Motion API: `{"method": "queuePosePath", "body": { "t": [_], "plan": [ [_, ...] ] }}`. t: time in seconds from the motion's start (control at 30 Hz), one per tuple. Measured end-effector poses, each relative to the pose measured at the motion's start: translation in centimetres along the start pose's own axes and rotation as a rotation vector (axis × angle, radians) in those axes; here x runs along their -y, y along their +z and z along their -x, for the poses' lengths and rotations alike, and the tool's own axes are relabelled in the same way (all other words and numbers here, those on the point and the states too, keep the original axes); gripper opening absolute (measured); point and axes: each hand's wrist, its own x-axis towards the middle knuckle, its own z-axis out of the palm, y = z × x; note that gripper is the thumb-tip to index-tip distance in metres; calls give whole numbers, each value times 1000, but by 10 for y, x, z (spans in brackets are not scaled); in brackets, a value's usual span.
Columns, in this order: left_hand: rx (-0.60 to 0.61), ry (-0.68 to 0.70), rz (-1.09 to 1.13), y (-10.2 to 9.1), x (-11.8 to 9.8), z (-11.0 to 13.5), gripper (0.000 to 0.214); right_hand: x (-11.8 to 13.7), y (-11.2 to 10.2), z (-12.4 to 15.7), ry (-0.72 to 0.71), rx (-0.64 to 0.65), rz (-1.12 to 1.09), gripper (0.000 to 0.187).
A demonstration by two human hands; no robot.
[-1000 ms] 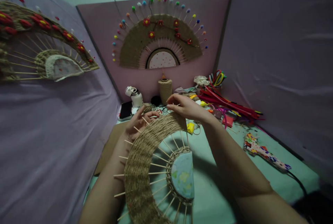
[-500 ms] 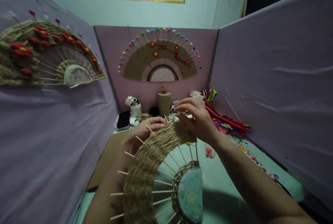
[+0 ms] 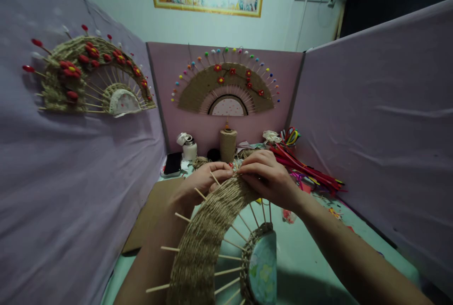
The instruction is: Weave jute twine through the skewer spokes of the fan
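A half-round fan of woven twine (image 3: 201, 229) on thin wooden sticks stands on its side in front of me. Its inner half-disc (image 3: 262, 267) is blue-green with a braided rim. My left hand (image 3: 208, 180) is closed at the upper outer edge of the weave, fingertips pinching near a stick. Right beside those fingertips, my right hand (image 3: 267, 175) bends over the top of the woven band, its fingers pressed together on the edge. Whether a loose strand lies between the fingertips is too small to tell.
Behind my hands stand a twine spool (image 3: 228, 145) and a white jar (image 3: 189, 149), with a phone (image 3: 172, 164) at left. Red pipe cleaners (image 3: 307, 168) lie right. Cardboard (image 3: 154, 215) lies left. Finished fans hang on the back (image 3: 226, 83) and left (image 3: 95, 73) cloth walls.
My right hand has come down from above the fan's edge onto it, meeting the left fingertips. The camera view has shifted slightly, and the fan remains on its side.
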Motion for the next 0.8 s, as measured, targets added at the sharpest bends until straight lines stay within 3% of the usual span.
{"method": "queuePosePath", "body": {
  "t": [0.3,0.8],
  "plan": [
    [-10,-33,-48,4,-3,3,26,2,-5,1,-9,74,40,17],
    [2,-26,10,15,-6,9,24,17,-22,-12,49,330,115,23]
  ]
}}
